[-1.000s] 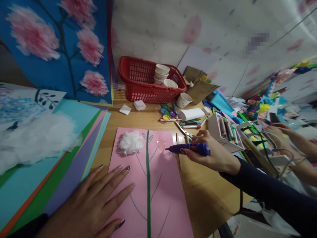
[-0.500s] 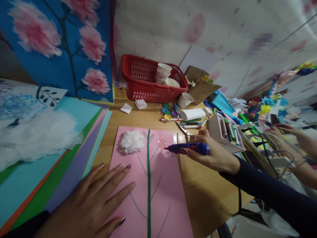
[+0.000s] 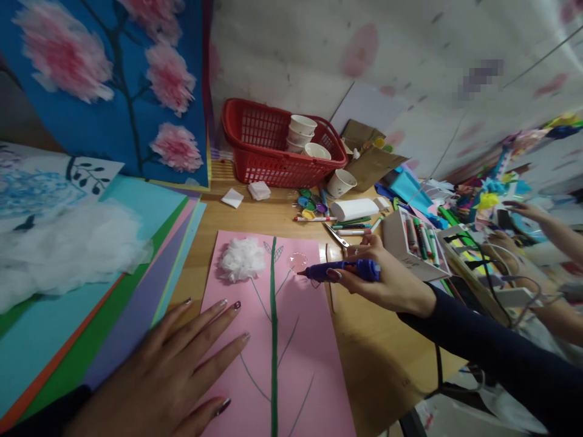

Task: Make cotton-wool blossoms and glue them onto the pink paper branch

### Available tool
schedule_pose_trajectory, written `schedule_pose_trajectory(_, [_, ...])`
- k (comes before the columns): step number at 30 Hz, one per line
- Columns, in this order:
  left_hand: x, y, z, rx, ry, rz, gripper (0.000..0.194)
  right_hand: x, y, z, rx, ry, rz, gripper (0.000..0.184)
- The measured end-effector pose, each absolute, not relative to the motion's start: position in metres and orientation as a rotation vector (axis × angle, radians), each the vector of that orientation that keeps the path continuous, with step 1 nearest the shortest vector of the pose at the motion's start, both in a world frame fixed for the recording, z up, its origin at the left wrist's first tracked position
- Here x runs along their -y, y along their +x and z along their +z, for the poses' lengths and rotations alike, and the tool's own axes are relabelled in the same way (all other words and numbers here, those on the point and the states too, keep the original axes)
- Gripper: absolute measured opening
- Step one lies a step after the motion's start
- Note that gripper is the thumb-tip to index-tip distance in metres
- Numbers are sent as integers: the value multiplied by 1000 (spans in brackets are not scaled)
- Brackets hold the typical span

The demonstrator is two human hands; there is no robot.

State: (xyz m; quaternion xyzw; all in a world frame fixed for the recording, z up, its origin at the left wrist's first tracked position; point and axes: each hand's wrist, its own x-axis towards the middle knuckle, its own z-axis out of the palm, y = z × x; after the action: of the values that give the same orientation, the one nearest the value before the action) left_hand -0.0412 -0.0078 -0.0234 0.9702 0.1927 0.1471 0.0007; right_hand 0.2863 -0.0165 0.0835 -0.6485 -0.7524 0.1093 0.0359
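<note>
In my right hand (image 3: 387, 279) is a blue glue gun (image 3: 344, 271), its reddish nozzle pointing left. The tip is at the lower edge of a shiny, clear ring of glue (image 3: 297, 261) on a sheet of pink paper (image 3: 314, 340). My left hand (image 3: 173, 364) lies flat with spread fingers over the paper's left edge and holds nothing. A ruffled white tissue flower (image 3: 242, 260) sits at the sheet's upper left. Down the middle runs a thick green stem (image 3: 274, 328), with thin drawn branches to both sides.
Behind the paper stand a red basket (image 3: 282, 169) with paper cups, a white box of markers (image 3: 410, 258) and scissors (image 3: 336, 235). Coloured sheets (image 3: 109, 328) and white tissue (image 3: 73, 249) lie left. Another person's arm (image 3: 546, 224) shows at the far right, near cables.
My right hand has shifted slightly left and down, bringing the glue gun's tip along the ring's lower edge. My left hand stays put. The other person's hand has moved at the right.
</note>
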Motion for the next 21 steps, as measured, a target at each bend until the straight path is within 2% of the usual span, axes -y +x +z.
schedule_pose_trajectory(11, [8,-40,-24,-596,3011,504,53,10,280,82,2339,-1945,367,46])
schedule_pose_trajectory(21, [8,-41,-24,-600,3042,467,56,6,279,80,2271,-2034,316,45])
